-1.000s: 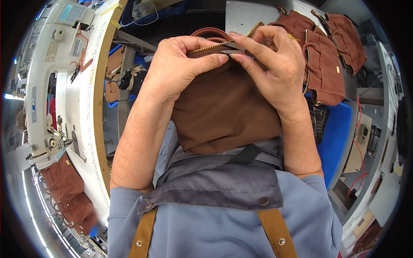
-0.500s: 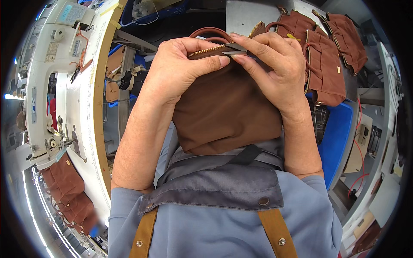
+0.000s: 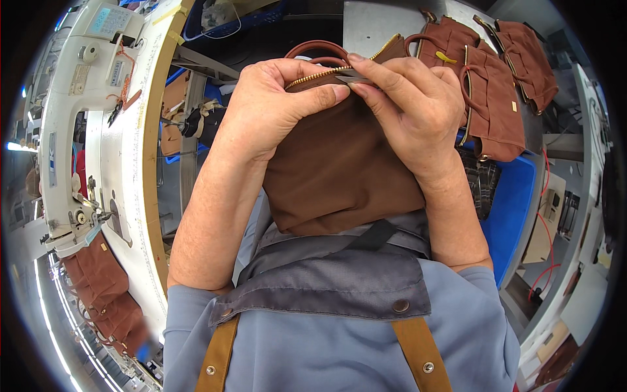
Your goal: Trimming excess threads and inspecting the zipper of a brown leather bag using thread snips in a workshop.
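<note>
With the brown fabric bag [image 3: 346, 163] as the clock's centre, a white metal sewing machine [image 3: 59, 150] stands at nine o'clock. Its white table [image 3: 150, 176] has a tan edge curving from ten down to eight, where the left elbow comes close in view; a gap between edge and left forearm widens upward. Reddish-brown fabric bags [image 3: 98, 274] lie at eight, near the machine's foot. A dark blue plastic crate [image 3: 264, 21] sits at eleven.

The left hand [image 3: 264, 104], at ten, grips narrowly, pinching the bag's top edge just beside its brass-toothed zip [image 3: 313, 76]. The bag is in front of the body, above a dark grey apron [image 3: 326, 274] at six. The right hand [image 3: 418, 101], at one, holds a small grey metal tool with pointed blades [image 3: 353, 80] between thumb and fingers; it hides the tool's rear and part of the bag's top edge.

Beyond, a grey metal tabletop [image 3: 372, 26] reaches from twelve, with more reddish-brown handled bags [image 3: 499, 98] crowding two. A bright blue plastic bin [image 3: 513, 202], towards four, leaves little visible room beside the right elbow.
</note>
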Available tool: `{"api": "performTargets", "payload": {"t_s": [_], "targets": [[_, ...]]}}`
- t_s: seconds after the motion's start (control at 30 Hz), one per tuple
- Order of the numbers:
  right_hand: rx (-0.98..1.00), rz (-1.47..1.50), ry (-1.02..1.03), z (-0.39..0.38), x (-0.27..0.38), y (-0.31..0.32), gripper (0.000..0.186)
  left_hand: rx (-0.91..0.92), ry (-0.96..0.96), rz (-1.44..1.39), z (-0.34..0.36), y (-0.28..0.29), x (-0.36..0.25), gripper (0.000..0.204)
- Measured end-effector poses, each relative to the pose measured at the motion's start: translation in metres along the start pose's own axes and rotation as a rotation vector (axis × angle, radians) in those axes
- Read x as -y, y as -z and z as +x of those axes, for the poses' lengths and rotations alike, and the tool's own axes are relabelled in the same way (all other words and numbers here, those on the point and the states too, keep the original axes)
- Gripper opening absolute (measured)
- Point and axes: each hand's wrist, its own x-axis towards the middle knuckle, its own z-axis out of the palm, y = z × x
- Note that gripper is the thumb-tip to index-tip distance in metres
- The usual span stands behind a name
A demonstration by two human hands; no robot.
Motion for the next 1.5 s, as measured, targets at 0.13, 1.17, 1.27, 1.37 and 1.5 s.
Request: {"api": "performTargets", "payload": {"t_s": [0.13, 1.17, 1.27, 1.37, 1.5], "targets": [[0.043, 0.002, -0.016, -0.002, 0.002, -0.001, 0.023, 0.001, -0.007, -0.05, -0.001, 0.0, 0.002, 0.02], [0.122, 0.073, -0.001, 0.006, -0.004, 0.009, 0.027, 0.057, -0.007, -0.174, -0.003, 0.006, 0.006, 0.022], [0.128, 0.075, -0.006, 0.006, -0.004, 0.008, 0.026, 0.068, -0.016, -0.145, -0.003, 0.007, 0.007, 0.021], [0.108, 0.081, -0.017, 0.005, -0.004, 0.004, 0.026, 0.084, -0.03, -0.135, -0.003, 0.007, 0.007, 0.019], [0.145, 0.102, -0.046, 0.005, -0.003, 0.008, 0.029, 0.074, -0.019, -0.119, -0.003, 0.007, 0.009, 0.018]]}}
